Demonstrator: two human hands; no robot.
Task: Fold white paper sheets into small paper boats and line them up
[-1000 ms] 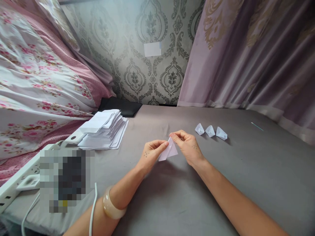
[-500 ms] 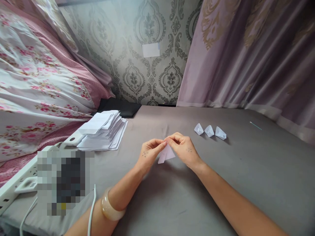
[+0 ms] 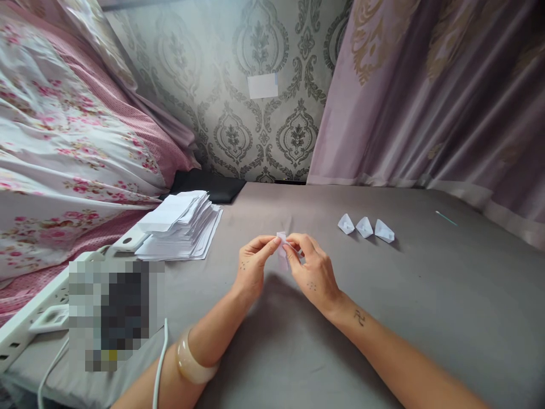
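Between my hands, a small folded piece of white paper (image 3: 282, 260) is held just above the grey cloth surface (image 3: 340, 352). My left hand (image 3: 254, 258) pinches its left edge between thumb and fingers. On its right side my right hand (image 3: 310, 264) grips it the same way, partly covering it. The folded layers behind the fingers are hidden. Off to the right, three folded paper shapes, among them a paper boat (image 3: 364, 227), stand in a row on the cloth.
A thick stack of white paper (image 3: 179, 227) lies at the left, in front of a black flat item (image 3: 204, 183). Along the left edge run a white power strip (image 3: 21, 324) and a white cable (image 3: 160, 358). A thin stick (image 3: 446, 218) lies far right.
The folded paper has been turned between my fingers, from a spread, slanted shape to a narrow upright one. My right hand has rotated, showing more of its back and wrist.
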